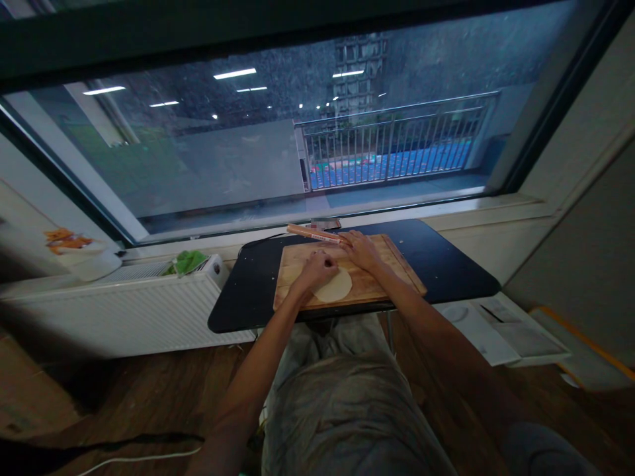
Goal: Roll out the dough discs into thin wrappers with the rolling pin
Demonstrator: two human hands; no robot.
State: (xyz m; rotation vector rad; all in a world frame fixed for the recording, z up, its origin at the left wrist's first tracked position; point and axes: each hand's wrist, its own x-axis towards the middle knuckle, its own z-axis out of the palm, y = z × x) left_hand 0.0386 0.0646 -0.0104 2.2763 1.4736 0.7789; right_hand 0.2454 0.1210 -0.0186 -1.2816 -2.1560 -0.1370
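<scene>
A black table (456, 274) with rounded corners stands under a wide window (223, 158), over a dark wooden floor (163, 383). A wooden board (364, 284) lies on it; a railing (391, 145) shows beyond the glass.

On the board, left of its middle and close to the near edge, lies the round, flat dough (335, 286). The left hand (319, 270) covers its far left edge, fingers curled; whether they pinch it I cannot tell. The right hand (361, 251) is wrapped around the right end of the pin (317, 234), hiding that end; the pin's left end points left, near the board's far edge. The print on it is too small to read. The right forearm crosses the board's near right part.

Left of the table is a white radiator (149, 311) with a green leaf (189, 262) on top. A box (30, 390) is cut off at the near left. Lights reflected in the window blur the view outside.
</scene>
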